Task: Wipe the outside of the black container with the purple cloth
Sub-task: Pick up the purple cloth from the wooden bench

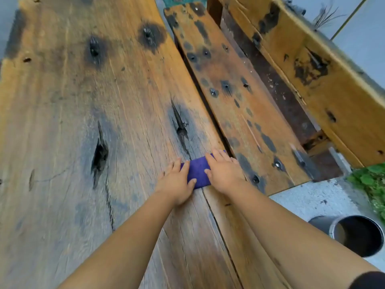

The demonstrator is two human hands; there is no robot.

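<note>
The purple cloth (pixel 199 173) lies folded flat on the wooden table (pixel 83 122) near its right edge. My left hand (pixel 177 182) rests palm down on the cloth's left end, fingers spread. My right hand (pixel 224 174) presses flat on its right end and covers that part. Neither hand grips the cloth; both lie on top of it. The black container (pixel 356 234) stands on the ground at the lower right, open mouth up, well apart from both hands.
A wooden bench seat (pixel 239 97) runs along the table's right side across a narrow gap, with its backrest (pixel 312 65) beyond. Grey concrete ground (pixel 308 201) and green plants (pixel 373 182) lie at the right.
</note>
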